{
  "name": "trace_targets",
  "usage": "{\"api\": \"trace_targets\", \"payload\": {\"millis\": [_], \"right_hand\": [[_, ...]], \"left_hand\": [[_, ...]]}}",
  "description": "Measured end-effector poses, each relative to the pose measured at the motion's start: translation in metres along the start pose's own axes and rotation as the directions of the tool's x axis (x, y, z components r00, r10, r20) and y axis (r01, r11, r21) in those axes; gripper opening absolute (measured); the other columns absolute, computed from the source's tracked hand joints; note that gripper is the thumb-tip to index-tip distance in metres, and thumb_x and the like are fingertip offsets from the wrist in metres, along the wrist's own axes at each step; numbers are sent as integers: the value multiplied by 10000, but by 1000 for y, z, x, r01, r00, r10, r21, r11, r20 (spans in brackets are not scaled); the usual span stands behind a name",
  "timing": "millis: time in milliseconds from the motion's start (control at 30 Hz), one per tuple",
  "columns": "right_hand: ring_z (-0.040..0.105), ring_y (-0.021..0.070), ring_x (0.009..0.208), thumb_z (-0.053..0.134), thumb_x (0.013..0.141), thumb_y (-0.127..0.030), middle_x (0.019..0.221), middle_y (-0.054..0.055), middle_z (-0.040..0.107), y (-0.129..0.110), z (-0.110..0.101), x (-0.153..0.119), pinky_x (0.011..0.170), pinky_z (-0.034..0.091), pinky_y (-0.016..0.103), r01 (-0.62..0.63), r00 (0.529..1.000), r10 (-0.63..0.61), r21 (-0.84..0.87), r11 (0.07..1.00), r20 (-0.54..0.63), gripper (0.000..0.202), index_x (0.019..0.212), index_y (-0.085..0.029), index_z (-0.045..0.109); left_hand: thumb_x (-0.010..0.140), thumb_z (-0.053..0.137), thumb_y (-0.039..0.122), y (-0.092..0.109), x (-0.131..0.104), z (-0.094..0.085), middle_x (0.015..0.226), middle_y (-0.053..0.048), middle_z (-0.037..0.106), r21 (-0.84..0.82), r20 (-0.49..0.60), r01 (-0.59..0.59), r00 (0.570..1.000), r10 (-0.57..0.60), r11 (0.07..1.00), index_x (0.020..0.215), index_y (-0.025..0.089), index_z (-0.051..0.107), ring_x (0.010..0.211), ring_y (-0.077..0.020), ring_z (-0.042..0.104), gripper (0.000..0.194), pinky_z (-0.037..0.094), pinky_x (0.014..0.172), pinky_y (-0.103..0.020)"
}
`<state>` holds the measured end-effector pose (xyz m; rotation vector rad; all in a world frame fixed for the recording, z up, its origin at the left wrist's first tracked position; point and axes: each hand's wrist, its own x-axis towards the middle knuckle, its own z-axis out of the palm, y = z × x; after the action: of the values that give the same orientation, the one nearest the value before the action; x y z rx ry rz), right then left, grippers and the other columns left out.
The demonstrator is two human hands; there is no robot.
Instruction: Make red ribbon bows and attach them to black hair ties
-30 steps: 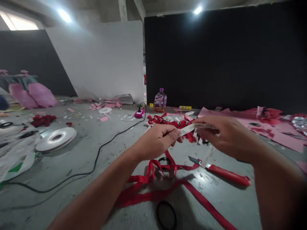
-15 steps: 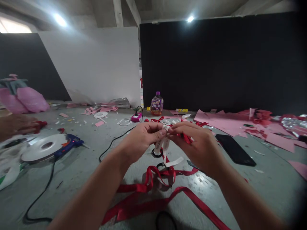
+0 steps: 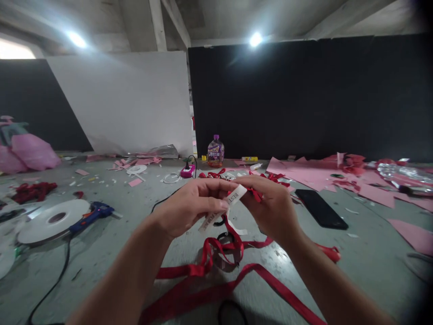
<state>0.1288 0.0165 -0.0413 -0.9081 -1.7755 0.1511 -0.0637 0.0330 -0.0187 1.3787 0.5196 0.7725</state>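
Between my hands is a white printed ribbon [image 3: 233, 197] with dark lettering, slanting down to the left. My left hand [image 3: 192, 205] pinches it between thumb and fingers, and its lower end hangs past the thumb. My right hand [image 3: 272, 203] has its fingertips closed at the ribbon's upper end, the thumb partly hidden. Beneath my hands a tangle of red ribbon [image 3: 223, 246] lies on the grey table with a black ring [image 3: 223, 237] in it. A wider red ribbon strip [image 3: 267, 276] runs nearer to me, beside another black loop [image 3: 233, 311].
Left are a blue glue gun [image 3: 89, 217], a white ribbon spool [image 3: 56, 219] and a red heap [image 3: 35, 192]. Right are a black phone [image 3: 320, 208], pink paper sheets [image 3: 304, 174] and a red-handled object [image 3: 329, 253] partly under my forearm. A purple-capped bottle [image 3: 215, 152] stands behind.
The printed ribbon now lies more slanted and extended, showing more lettering. The other person's hand at the left has gone from view. The camera view has shifted slightly.
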Motion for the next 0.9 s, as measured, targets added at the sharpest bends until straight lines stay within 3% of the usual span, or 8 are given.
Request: {"api": "trace_targets", "payload": {"millis": [133,367,467,567,700,900], "right_hand": [[713,200,830,645,875,-227,921,31,772,3,-4,-1,774,568,365,-60,991,64,38,997,-120,142,958,-231,760],[727,189,797,655,872,-230,914,21,781,-1,-6,-1,754,596,360,-110,978,132,136,985,-160,165,977,-248,782],[727,180,789,674,834,-171,891,18,778,-1,-6,0,718,601,331,-145,972,173,174,974,-158,184,973,-234,776],[722,168,763,718,800,-159,842,13,772,1,-6,2,702,596,309,-156,967,199,252,955,-158,137,906,-224,776],[726,178,756,793,761,-253,797,16,770,0,-3,4,719,603,330,-193,963,258,478,857,-72,105,863,-229,785],[728,186,794,786,780,-294,837,38,768,-2,1,4,803,598,368,-316,934,344,665,677,93,131,889,-222,796]], "left_hand": [[754,711,218,4,-4,-1,797,-41,630,53,72,-18,997,14,998,1116,177,725,631,-102,495,364,365,548,-223],[820,681,234,4,-6,-4,918,-65,638,215,212,1,976,-48,977,1211,194,676,736,-132,539,393,408,624,-248],[779,708,186,2,-7,-5,940,-61,635,122,235,-37,972,8,992,1234,214,655,777,-142,566,459,445,679,-265],[740,707,159,1,-7,-6,767,-33,619,-76,255,-75,962,92,994,1195,196,677,652,-121,546,458,432,607,-256],[704,687,150,0,-3,-4,594,2,547,-309,149,-128,972,181,942,1112,183,706,554,-118,499,409,411,544,-259],[735,675,133,-4,4,4,685,-11,590,-299,76,-206,968,239,932,1180,166,671,574,-105,507,447,424,561,-244]]}}
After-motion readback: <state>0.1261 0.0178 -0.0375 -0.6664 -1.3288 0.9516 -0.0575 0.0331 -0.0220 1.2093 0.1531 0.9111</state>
